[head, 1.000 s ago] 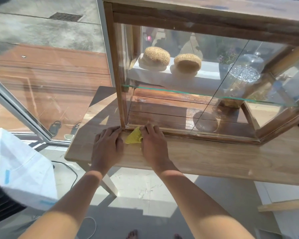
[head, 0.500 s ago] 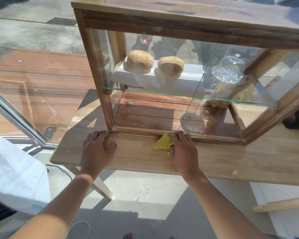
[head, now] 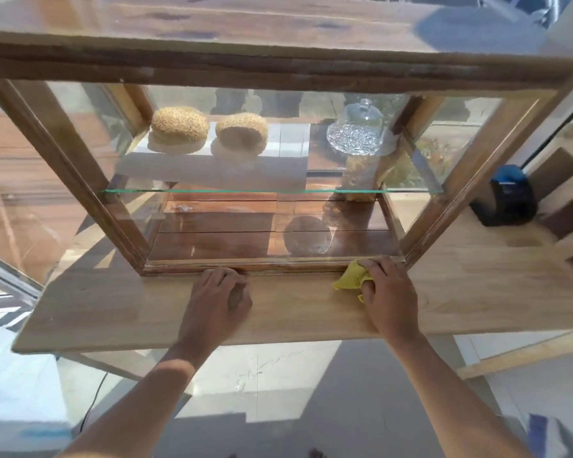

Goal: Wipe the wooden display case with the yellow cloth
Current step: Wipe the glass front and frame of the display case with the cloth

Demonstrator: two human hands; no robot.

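Both hands are set along the bottom front rail of the wooden display case [head: 278, 66]. A bunched yellow cloth [head: 350, 276] is pinched under the curled fingers of the right hand [head: 389, 294] and is pressed against the rail near the case's right front corner. The left hand [head: 217, 300] is laid flat and loosely spread, gripping nothing, just below the middle of the same rail, with its fingertips touching the wood.

The cloth is judged soft, light and easily crumpled, so it is best kept wadded under the fingertips and pushed along the wood rather than held by an edge. The case is judged stiff and probably heavy, and its glass panes fragile; any bracing would be better taken on the wooden frame than on the glass.

Inside the case, two round seeded loaves [head: 179, 127] and a glass dome [head: 356, 128] are seen behind the glass shelf [head: 212, 191]. The case is stood on a pale wooden tabletop [head: 129, 309], whose bare strip lies in front of the rail. A dark blue object [head: 506, 196], not identifiable, is placed to the right of the case. Strong sunlight and a pale tiled floor [head: 262, 375] are seen below the case's table.
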